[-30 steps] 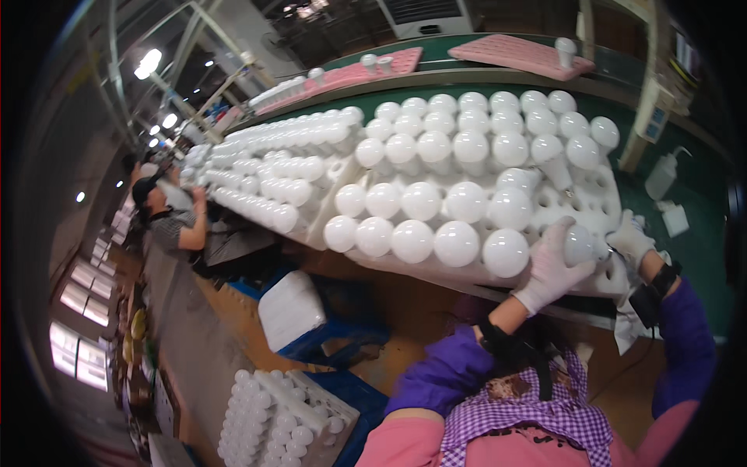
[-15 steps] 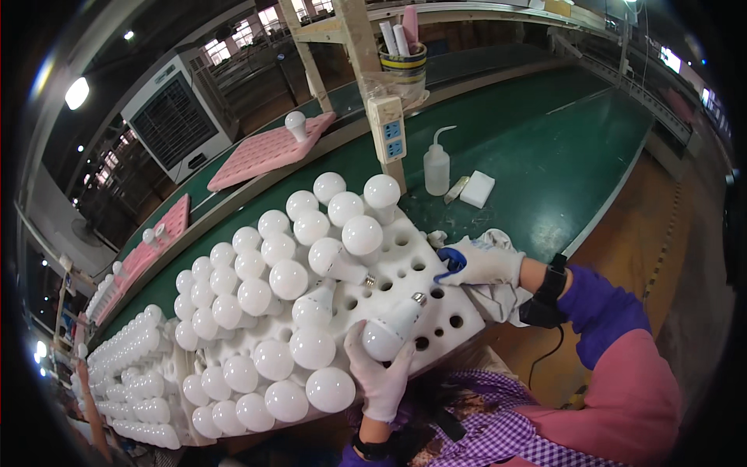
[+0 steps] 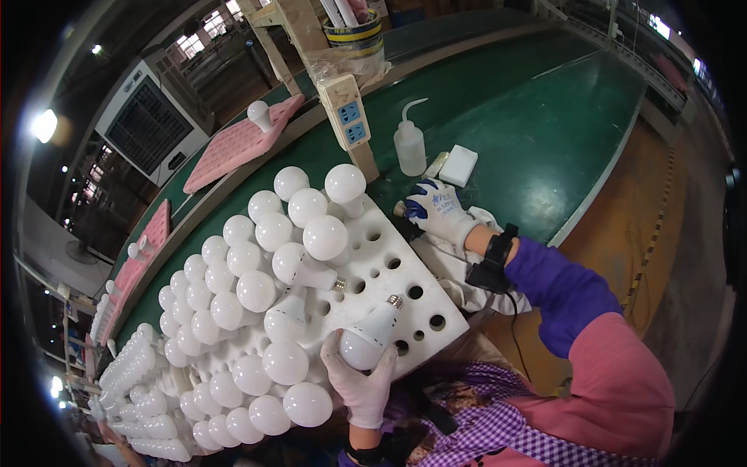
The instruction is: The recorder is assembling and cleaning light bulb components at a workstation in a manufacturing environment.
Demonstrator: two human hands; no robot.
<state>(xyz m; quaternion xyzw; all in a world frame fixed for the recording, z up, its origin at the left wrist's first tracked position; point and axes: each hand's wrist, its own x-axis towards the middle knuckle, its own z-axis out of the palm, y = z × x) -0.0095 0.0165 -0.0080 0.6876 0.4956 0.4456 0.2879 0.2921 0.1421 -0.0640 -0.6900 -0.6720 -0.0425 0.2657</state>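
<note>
A light bulb (image 3: 367,336) rests in my gloved left hand (image 3: 359,381), thumb and fingers around its white globe, the metal screw base pointing up and away. It is over the near right part of a white foam tray (image 3: 381,233) with round holes. My right hand (image 3: 442,208), in a white glove with blue fingertips, is at a crumpled white cloth (image 3: 459,268) beyond the tray's right edge. Its fingers are curled down around something dark, mostly hidden. Between the rows of upright bulbs (image 3: 257,291), another bulb (image 3: 305,268) lies on its side.
Beyond the cloth, a squeeze bottle (image 3: 410,148) and a white block (image 3: 458,166) stand on the green bench (image 3: 537,148). A post carries a socket box (image 3: 345,113). Pink foam trays (image 3: 233,148) lie farther left; a striped bucket (image 3: 354,47) is at the back.
My right hand has moved away from the tray's edge, farther back onto the cloth. The left hand keeps holding the bulb. The whole view has shifted a little.
</note>
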